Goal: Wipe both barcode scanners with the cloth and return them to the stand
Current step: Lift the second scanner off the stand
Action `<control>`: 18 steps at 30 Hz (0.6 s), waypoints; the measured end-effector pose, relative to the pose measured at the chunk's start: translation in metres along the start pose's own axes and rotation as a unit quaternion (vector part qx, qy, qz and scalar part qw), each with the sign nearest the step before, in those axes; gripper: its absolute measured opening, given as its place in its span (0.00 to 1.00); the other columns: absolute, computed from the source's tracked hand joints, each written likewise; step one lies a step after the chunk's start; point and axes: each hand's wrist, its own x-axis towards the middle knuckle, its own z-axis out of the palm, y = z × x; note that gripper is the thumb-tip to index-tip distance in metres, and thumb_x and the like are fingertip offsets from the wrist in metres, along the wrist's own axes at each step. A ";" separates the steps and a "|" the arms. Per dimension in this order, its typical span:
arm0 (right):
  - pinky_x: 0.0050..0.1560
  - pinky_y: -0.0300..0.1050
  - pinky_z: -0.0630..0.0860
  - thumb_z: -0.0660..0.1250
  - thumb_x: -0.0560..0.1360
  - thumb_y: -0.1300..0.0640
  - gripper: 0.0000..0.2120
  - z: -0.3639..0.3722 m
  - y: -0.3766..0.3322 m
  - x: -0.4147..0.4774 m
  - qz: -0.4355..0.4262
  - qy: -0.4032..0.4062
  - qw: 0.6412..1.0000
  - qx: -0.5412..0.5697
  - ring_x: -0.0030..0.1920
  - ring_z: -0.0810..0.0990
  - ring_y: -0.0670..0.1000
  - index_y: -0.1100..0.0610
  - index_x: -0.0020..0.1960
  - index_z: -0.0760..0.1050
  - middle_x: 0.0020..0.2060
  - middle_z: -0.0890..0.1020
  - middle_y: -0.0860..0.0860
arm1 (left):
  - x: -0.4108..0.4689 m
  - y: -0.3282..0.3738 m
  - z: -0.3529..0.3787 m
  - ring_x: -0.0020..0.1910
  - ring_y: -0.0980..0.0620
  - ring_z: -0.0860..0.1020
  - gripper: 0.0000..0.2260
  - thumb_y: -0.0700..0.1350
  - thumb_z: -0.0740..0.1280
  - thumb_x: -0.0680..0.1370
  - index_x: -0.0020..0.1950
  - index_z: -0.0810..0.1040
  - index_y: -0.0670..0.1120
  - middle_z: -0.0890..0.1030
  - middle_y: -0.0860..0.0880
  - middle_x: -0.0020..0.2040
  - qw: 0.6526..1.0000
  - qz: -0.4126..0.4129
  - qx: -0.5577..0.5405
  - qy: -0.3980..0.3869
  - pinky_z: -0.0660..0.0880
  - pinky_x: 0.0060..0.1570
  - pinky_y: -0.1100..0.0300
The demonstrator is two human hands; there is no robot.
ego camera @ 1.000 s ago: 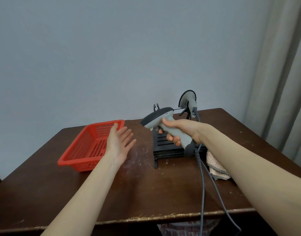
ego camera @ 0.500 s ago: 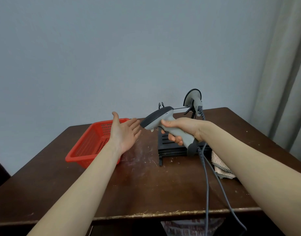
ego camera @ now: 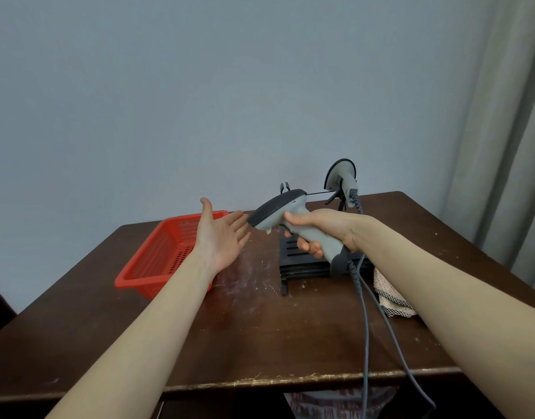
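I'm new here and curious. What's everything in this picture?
held scanner: one, grey with dark head, above the table
second scanner: one, grey, perched at the stand's back
stand: one, black, mid-table
cloth: one, beige with checked edge, right of the stand
basket: one, red, table's left
cables: two, grey, trailing over the front edge
table: one, dark brown
curtain: one, pale grey, far right
left hand: one, open, beside the held scanner's head
right hand: one, its grip round the held scanner's handle

Plain grey-blue wall [ego camera: 199, 101]; pale curtain [ego camera: 508, 146] right; scuffed dark wooden table [ego camera: 260, 343].
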 end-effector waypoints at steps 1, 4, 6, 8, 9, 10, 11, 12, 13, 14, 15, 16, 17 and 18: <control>0.22 0.35 0.70 0.64 0.74 0.41 0.19 0.000 0.000 0.000 0.001 0.001 1.000 -0.002 0.21 0.69 0.44 0.57 0.45 0.73 0.26 0.74 0.51 | 0.001 0.000 -0.001 0.75 0.44 0.60 0.47 0.74 0.49 0.72 0.76 0.56 0.38 0.62 0.41 0.76 1.000 0.000 -0.002 0.000 0.54 0.75 0.48; 0.23 0.35 0.70 0.64 0.74 0.40 0.19 0.000 0.001 0.000 0.003 0.003 1.000 -0.009 0.21 0.69 0.45 0.58 0.45 0.72 0.26 0.74 0.51 | 0.001 0.000 -0.002 0.75 0.44 0.61 0.47 0.74 0.49 0.72 0.76 0.56 0.38 0.63 0.41 0.75 1.000 0.002 -0.007 0.002 0.55 0.75 0.49; 0.23 0.35 0.71 0.64 0.73 0.39 0.20 0.001 0.001 0.000 0.000 0.003 1.000 -0.009 0.21 0.70 0.44 0.58 0.47 0.73 0.26 0.74 0.51 | 0.001 0.000 -0.003 0.75 0.44 0.61 0.47 0.74 0.49 0.72 0.76 0.56 0.38 0.63 0.41 0.75 1.000 0.002 -0.002 0.003 0.55 0.75 0.49; 0.23 0.35 0.71 0.66 0.69 0.38 0.25 0.001 0.001 0.001 -0.009 0.001 1.000 -0.006 0.21 0.70 0.44 0.59 0.52 0.74 0.27 0.76 0.51 | 0.001 -0.001 -0.002 0.75 0.44 0.62 0.46 0.73 0.49 0.73 0.76 0.57 0.37 0.63 0.41 0.75 1.000 -0.001 0.005 0.010 0.55 0.75 0.49; 0.23 0.35 0.71 0.66 0.67 0.37 0.29 0.001 0.002 0.002 -0.014 0.003 1.000 -0.003 0.21 0.71 0.44 0.60 0.56 0.73 0.27 0.76 0.52 | 0.001 -0.002 -0.001 0.75 0.44 0.62 0.45 0.72 0.48 0.74 0.76 0.57 0.37 0.64 0.40 0.75 1.000 -0.005 0.009 0.018 0.56 0.75 0.49; 0.23 0.36 0.72 0.67 0.66 0.37 0.32 0.001 0.002 0.002 -0.016 0.007 1.000 0.001 0.22 0.71 0.44 0.60 0.59 0.72 0.27 0.77 0.52 | 0.000 -0.004 0.001 0.74 0.44 0.62 0.43 0.71 0.48 0.75 0.75 0.58 0.37 0.64 0.40 0.74 0.999 -0.008 0.014 0.033 0.58 0.74 0.50; 0.23 0.36 0.72 0.67 0.67 0.37 0.33 0.000 0.002 0.003 -0.017 0.011 1.000 0.006 0.22 0.71 0.44 0.60 0.61 0.71 0.28 0.77 0.52 | -0.001 -0.007 0.003 0.73 0.43 0.64 0.39 0.67 0.48 0.78 0.74 0.60 0.36 0.66 0.39 0.73 0.998 -0.009 0.022 0.056 0.62 0.72 0.50; 0.23 0.36 0.72 0.66 0.68 0.37 0.32 0.000 0.003 0.003 -0.020 0.014 1.000 0.013 0.22 0.71 0.44 0.60 0.62 0.70 0.28 0.77 0.53 | -0.003 -0.011 0.006 0.70 0.42 0.68 0.34 0.62 0.49 0.81 0.72 0.63 0.35 0.68 0.38 0.71 0.996 -0.012 0.034 0.085 0.67 0.68 0.50; 0.23 0.36 0.72 0.65 0.71 0.37 0.31 0.000 0.003 0.003 -0.023 0.017 0.999 0.022 0.22 0.70 0.44 0.60 0.62 0.70 0.28 0.77 0.53 | -0.006 -0.015 0.009 0.66 0.41 0.72 0.27 0.55 0.51 0.83 0.69 0.67 0.34 0.71 0.36 0.69 0.992 -0.022 0.056 0.108 0.71 0.63 0.51; 0.23 0.36 0.72 0.64 0.72 0.37 0.30 -0.001 0.003 0.003 -0.027 0.019 0.999 0.031 0.22 0.70 0.44 0.60 0.62 0.70 0.28 0.77 0.53 | -0.010 -0.020 0.012 0.60 0.41 0.76 0.20 0.47 0.53 0.84 0.66 0.70 0.34 0.74 0.36 0.65 0.989 -0.044 0.089 0.113 0.75 0.57 0.51; 0.23 0.36 0.72 0.63 0.71 0.36 0.31 -0.001 0.003 0.002 -0.032 0.019 0.998 0.041 0.22 0.71 0.44 0.60 0.62 0.71 0.29 0.77 0.52 | -0.016 -0.027 0.016 0.56 0.41 0.79 0.15 0.41 0.55 0.83 0.64 0.72 0.33 0.77 0.36 0.62 0.984 -0.074 0.131 0.098 0.77 0.53 0.52; 0.24 0.37 0.73 0.63 0.68 0.34 0.33 -0.001 0.003 0.002 -0.035 0.019 0.998 0.050 0.22 0.71 0.45 0.59 0.60 0.71 0.29 0.77 0.52 | -0.023 -0.033 0.022 0.53 0.42 0.80 0.14 0.37 0.56 0.81 0.63 0.73 0.33 0.79 0.36 0.59 0.977 -0.104 0.170 0.070 0.79 0.50 0.53; 0.24 0.37 0.73 0.63 0.66 0.32 0.34 0.000 0.003 0.001 -0.037 0.022 0.997 0.059 0.23 0.71 0.45 0.59 0.58 0.72 0.30 0.77 0.53 | -0.028 -0.038 0.028 0.53 0.43 0.81 0.14 0.36 0.57 0.80 0.63 0.74 0.34 0.80 0.37 0.57 0.972 -0.123 0.197 0.043 0.80 0.50 0.54; 0.24 0.37 0.73 0.63 0.64 0.31 0.35 0.000 0.003 0.002 -0.037 0.028 0.997 0.067 0.23 0.71 0.45 0.59 0.56 0.72 0.30 0.77 0.53 | -0.031 -0.042 0.035 0.54 0.43 0.80 0.13 0.37 0.57 0.80 0.61 0.76 0.36 0.80 0.38 0.57 0.970 -0.124 0.206 0.025 0.80 0.50 0.53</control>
